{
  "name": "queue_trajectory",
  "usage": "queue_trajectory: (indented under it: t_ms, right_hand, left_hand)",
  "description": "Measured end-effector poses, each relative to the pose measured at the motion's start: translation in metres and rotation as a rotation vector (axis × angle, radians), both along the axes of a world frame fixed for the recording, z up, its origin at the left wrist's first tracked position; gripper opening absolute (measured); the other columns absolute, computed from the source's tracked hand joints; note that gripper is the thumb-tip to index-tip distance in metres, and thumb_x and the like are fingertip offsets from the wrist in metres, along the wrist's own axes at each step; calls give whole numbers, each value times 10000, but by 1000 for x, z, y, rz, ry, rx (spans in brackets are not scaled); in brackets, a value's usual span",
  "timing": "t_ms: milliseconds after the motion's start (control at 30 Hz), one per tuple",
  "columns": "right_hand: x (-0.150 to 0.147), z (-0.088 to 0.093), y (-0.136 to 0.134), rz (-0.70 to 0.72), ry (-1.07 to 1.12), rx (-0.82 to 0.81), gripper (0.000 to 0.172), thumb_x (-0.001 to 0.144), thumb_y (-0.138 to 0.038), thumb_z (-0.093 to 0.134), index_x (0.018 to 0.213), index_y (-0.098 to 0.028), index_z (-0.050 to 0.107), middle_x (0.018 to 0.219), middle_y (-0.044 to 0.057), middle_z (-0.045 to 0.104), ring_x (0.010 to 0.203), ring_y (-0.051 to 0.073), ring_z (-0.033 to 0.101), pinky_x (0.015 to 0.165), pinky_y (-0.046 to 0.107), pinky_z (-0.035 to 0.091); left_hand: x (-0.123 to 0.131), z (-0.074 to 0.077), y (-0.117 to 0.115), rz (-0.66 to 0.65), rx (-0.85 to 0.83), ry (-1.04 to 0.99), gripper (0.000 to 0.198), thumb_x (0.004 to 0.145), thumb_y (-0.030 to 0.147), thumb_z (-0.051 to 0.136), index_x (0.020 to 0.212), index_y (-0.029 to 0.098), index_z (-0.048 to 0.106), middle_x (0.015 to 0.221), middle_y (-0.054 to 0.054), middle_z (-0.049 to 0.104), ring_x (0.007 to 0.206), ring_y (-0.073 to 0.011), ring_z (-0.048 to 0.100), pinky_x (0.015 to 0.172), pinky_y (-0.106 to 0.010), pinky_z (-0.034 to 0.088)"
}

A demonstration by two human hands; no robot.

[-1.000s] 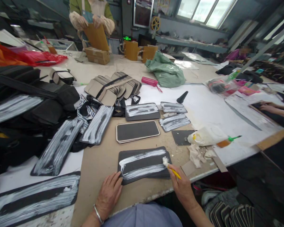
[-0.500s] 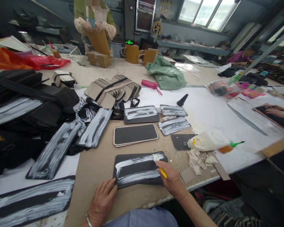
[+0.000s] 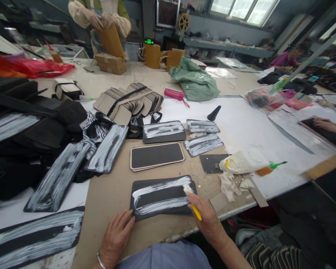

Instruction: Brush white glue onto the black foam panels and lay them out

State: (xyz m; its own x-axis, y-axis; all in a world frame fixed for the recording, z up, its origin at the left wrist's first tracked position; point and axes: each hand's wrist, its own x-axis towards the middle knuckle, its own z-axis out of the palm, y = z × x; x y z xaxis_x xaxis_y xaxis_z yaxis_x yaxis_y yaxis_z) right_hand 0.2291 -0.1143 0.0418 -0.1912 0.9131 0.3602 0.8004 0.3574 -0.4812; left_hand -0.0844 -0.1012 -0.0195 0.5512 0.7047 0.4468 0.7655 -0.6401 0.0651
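Note:
My right hand (image 3: 205, 215) is closed round a yellow-handled brush (image 3: 196, 212), its white-coated tip on the right end of a black panel (image 3: 162, 195). White paste forms bands along the panel's top, left and bottom edges; its middle is black. My left hand (image 3: 118, 232) lies with fingers stretched, fingertips at the panel's lower left corner, holding nothing. Beyond the panel lies a black piece with a beige border (image 3: 157, 156). White-streaked panels lie around, one at the lower left (image 3: 36, 237) and one by the dark bags (image 3: 108, 149).
A white glue bag (image 3: 245, 161) and crumpled scraps (image 3: 228, 188) lie at the right, near the table edge (image 3: 238, 212). Stacked beige pieces (image 3: 128, 102) and a green bag (image 3: 194, 80) are further back. A person (image 3: 100, 22) stands across the table, holding a brown piece.
The brush tip has moved slightly down along the panel's right end, and my right hand with it. My left hand stays at the panel's corner. The whole view has shifted slightly.

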Motion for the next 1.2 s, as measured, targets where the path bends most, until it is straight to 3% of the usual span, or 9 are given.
queue_trajectory:
  t_ms: [67,233,333,467,567,667,900,1067,1200]
  right_hand:
    - [4,-4,-11,-60,-54,44,282,836,-109,452,1095,-187,534,1024,106,623,973,196,579,808,351,512]
    - [-10,-7,-29,14,-25,-5,295,843,-105,434,1121,-168,510,1032,103,623,996,176,572,817,311,510]
    - [-12,-6,-30,-90,17,45,277,853,-143,445,1122,-168,504,1031,92,622,993,167,575,831,307,501]
    - [-4,-15,-28,-174,-18,106,240,862,-210,451,1084,-172,531,979,75,643,913,165,610,786,298,513]
    - [-2,-23,-28,-142,-23,106,242,858,-253,459,1068,-176,552,975,70,650,883,168,621,766,288,513]
    - [-10,-20,-26,-138,37,93,243,839,-286,483,1041,-190,578,958,57,661,861,169,629,768,284,511]
    - [-93,7,22,-281,562,-365,329,819,-433,461,946,-179,626,923,83,668,754,192,648,701,315,540]
    - [-150,-14,63,-323,966,-555,404,746,-519,533,885,-151,626,861,83,670,731,210,644,721,369,535]
    - [-148,-31,65,-415,1068,-613,459,665,-568,589,821,-137,621,794,78,674,702,222,645,699,371,540]
  left_hand:
    - [0,1,1,-1,4,-8,255,826,81,400,863,188,629,940,-85,649,915,-213,571,824,-359,430]
    - [-2,-4,0,31,-106,-82,237,852,135,390,894,193,617,762,-52,637,708,-163,587,669,-285,480]
    - [1,-7,-5,90,-241,-264,209,853,178,409,933,189,602,773,-43,654,717,-153,614,689,-267,503]
    - [17,1,-10,384,-586,-664,171,800,241,468,904,194,595,837,-59,674,763,-168,643,710,-275,522]
    - [31,11,-5,613,-855,-1031,204,723,330,550,860,180,563,777,-59,667,734,-179,644,668,-279,523]
    - [38,15,8,768,-993,-1327,308,605,389,642,781,177,504,645,-15,633,615,-162,625,560,-252,503]
    - [35,5,22,851,-1145,-1490,248,538,250,664,676,169,474,471,43,577,418,-104,546,421,-190,440]
    - [36,1,22,860,-1176,-1498,185,569,217,645,652,169,488,455,37,584,413,-114,560,406,-189,443]
    - [37,1,23,882,-1180,-1492,166,576,212,645,619,172,490,455,39,587,411,-122,571,402,-194,448]
